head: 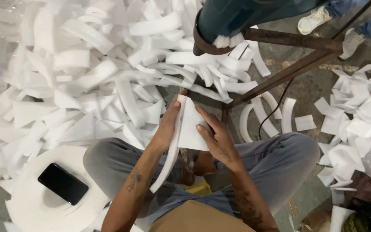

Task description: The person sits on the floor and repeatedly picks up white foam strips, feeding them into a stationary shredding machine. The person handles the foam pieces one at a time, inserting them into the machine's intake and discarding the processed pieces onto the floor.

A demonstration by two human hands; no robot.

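Person seated cross-legged on the floor, head view looking down at both hands over the lap. Left hand (pixel 167 126) and right hand (pixel 217 136) both closed on a white, roughly triangular piece of soft foam sheet (pixel 192 124), held upright between the knees just in front of the rusty metal machine frame (pixel 295 56). Left fingers wrap the left edge with the thumb up near the top corner; right fingers are spread flat on the face, likely to keep the floppy sheet from folding. A long curved white foam strip (pixel 168 165) hangs from the piece's left edge down past the left forearm; can't tell if it is joined to the piece or separate. Dark teal machine housing (pixel 232 17) sits on the frame above, with foam bits at its lower lip. Big heap of white foam offcuts (pixel 86 68) lies ahead and to the left, a smaller pile of flat white foam pieces (pixel 357 129) to the right. Black smartphone (pixel 63 184) lies face up on a round white foam roll (pixel 35 206) beside the left knee, off the scrap. Another person's white sneakers (pixel 314 19) show at top right. Black cable (pixel 275 109) runs down from the frame.
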